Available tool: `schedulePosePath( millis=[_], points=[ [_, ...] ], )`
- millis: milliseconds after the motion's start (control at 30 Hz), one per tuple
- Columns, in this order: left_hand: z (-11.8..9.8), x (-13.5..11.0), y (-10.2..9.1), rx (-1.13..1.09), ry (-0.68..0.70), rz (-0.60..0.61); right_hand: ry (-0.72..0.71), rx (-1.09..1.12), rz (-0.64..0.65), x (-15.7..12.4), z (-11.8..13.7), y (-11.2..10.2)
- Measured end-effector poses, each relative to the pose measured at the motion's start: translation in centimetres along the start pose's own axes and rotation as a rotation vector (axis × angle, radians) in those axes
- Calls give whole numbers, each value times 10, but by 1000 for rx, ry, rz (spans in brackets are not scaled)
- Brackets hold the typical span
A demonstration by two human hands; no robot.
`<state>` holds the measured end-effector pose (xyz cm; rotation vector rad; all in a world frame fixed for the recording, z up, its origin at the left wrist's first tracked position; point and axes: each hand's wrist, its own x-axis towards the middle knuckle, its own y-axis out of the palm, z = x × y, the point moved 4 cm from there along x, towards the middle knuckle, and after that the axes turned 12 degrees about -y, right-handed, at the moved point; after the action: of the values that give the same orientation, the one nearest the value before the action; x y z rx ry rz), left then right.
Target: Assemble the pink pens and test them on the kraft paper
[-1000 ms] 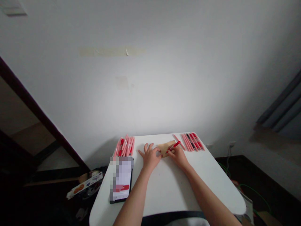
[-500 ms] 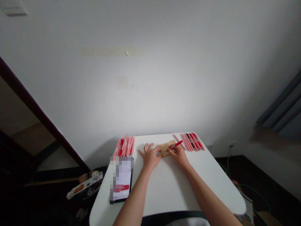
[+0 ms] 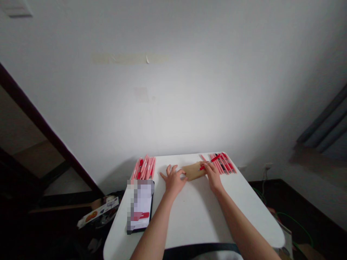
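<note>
A small brown piece of paper (image 3: pixel 193 172) lies on the white table. At its left edge, my left hand (image 3: pixel 175 180) pinches or presses it with thumb and index finger, the other fingers spread out over the table. My right hand (image 3: pixel 213 176) is closed around a red pen (image 3: pixel 216 158) at the paper's right end. The pen slants, its lower end pointing left over the paper; whether the tip touches cannot be made out.
Pink and red pens (image 3: pixel 146 168) lie in a group at the back left. Another row of pink, red and black pens (image 3: pixel 223 164) is at the back right. A phone (image 3: pixel 141 207), partly blurred, rests on the table's left side. A wall (image 3: pixel 176 119) rises behind the table.
My right hand has moved right with the red pen, uncovering more of the paper's right part. My left hand stays at the paper's left edge.
</note>
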<state>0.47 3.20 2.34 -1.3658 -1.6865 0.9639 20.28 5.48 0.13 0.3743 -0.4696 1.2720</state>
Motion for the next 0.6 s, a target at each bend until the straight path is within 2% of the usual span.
schedulePosePath(
  millis=[133, 367, 500, 600],
  points=[
    [1, 0, 1, -31, 9, -16, 83, 236, -16, 0, -2, 2],
    [1, 0, 1, -46, -1, -14, 150, 466, -43, 3, 12, 2],
    [1, 0, 2, -48, 3, -12, 180, 546, -71, 4, 19, -2],
    [2, 1, 3, -48, 10, -24, 179, 544, -40, 4, 23, -5]
  ],
)
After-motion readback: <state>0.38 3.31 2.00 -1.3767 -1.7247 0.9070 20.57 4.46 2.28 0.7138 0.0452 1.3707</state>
